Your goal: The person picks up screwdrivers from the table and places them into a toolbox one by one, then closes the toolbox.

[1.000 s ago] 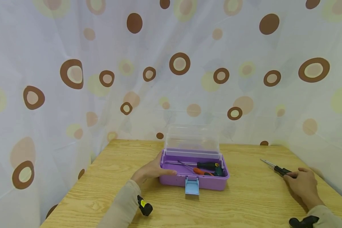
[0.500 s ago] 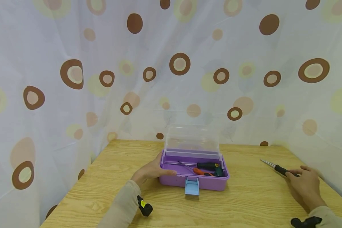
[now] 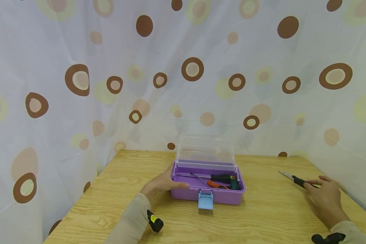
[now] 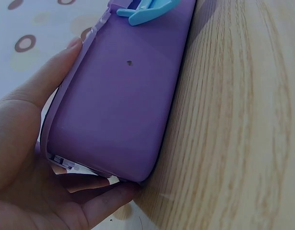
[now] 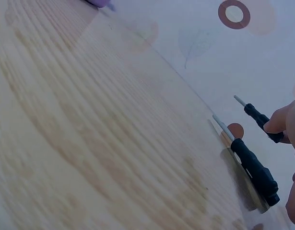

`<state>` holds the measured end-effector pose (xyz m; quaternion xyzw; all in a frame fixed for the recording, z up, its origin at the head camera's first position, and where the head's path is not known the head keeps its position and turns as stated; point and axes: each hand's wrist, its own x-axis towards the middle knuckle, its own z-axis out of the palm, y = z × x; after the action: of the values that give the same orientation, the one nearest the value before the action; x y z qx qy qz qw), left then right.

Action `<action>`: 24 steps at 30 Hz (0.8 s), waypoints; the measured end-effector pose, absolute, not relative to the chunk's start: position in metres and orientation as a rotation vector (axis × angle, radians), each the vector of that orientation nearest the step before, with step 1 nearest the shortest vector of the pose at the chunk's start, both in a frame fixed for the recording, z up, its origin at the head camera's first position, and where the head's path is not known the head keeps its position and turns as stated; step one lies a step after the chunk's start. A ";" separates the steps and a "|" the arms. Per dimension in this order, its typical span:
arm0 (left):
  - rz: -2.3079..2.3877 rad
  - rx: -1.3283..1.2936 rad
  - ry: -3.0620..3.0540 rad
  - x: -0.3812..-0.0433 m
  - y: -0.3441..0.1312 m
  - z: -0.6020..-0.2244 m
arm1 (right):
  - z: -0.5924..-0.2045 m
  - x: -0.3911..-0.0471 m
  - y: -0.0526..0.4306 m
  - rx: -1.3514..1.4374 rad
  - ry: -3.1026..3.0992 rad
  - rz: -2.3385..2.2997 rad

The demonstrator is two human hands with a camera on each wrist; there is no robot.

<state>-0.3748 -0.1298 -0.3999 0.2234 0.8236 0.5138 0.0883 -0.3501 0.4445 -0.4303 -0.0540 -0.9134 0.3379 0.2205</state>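
In the head view, my left hand (image 3: 162, 181) holds the left end of an open purple toolbox (image 3: 183, 194), thumb along its front rim and fingers behind. The left wrist view shows that thumb on the rim of the toolbox (image 4: 109, 105). Inside lie a black-handled screwdriver (image 3: 222, 178) and an orange-handled tool (image 3: 215, 184). At the right, my right hand (image 3: 326, 200) pinches a small black-handled screwdriver (image 3: 299, 182) low over the table. In the right wrist view, fingertips meet the handle of one small screwdriver (image 5: 259, 122); a second small screwdriver (image 5: 255, 167) sits below it, beside a shadow.
The box's clear lid (image 3: 205, 147) stands raised at the back, and its light blue latch (image 3: 205, 200) hangs down in front. A dark green item (image 3: 234, 184) sits in the box's right end. Patterned cloth (image 3: 158, 101) surrounds the wooden table (image 3: 262, 217) behind and at the sides.
My right hand has shifted slightly to the right, and its fingers have moved a little on the small screwdriver's handle. The left hand and the toolbox stay in place.
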 end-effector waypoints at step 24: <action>1.511 0.634 2.474 -0.374 -0.130 -0.400 | -0.418 -0.352 0.416 -0.058 -2.513 1.023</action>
<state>-0.3736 -0.1298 -0.3999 0.2129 0.8306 0.5072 0.0868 -0.3518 0.4156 -0.4176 -0.0209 -0.9048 0.3684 0.2123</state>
